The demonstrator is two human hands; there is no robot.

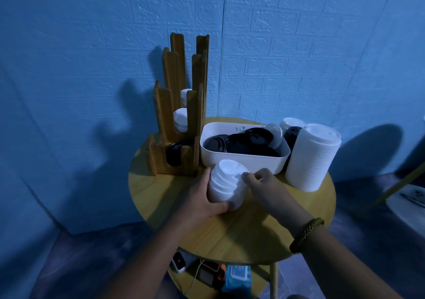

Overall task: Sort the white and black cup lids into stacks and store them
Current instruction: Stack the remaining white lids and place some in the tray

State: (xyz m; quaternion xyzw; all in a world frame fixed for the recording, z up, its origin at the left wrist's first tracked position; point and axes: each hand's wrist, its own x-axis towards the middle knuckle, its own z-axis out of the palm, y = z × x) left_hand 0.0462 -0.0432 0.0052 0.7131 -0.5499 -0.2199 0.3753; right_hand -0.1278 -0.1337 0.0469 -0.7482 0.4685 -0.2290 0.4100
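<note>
White lid stack [226, 180] gripped by left hand [202, 197].

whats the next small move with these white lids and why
Probably square up the white lid stack: the left-hand grip holds it, its layers sit staggered, and the right-hand grip pinches its upper rim. Aligned, it should slide into the wooden holder.

Quick tally: one desk [161, 195], one white tub [241, 163], one wooden rack [165, 114] with three slots. Three white lid stacks outside it: short stack [226, 181], tall stack [312, 158], back stack [293, 122]. In the rack, two white ones, upper white stack [186, 95] and lower white stack [180, 119], plus one black stack [173, 152]. Loose black lids [241, 144] in the tub: four-ish, hard to tell.
</note>
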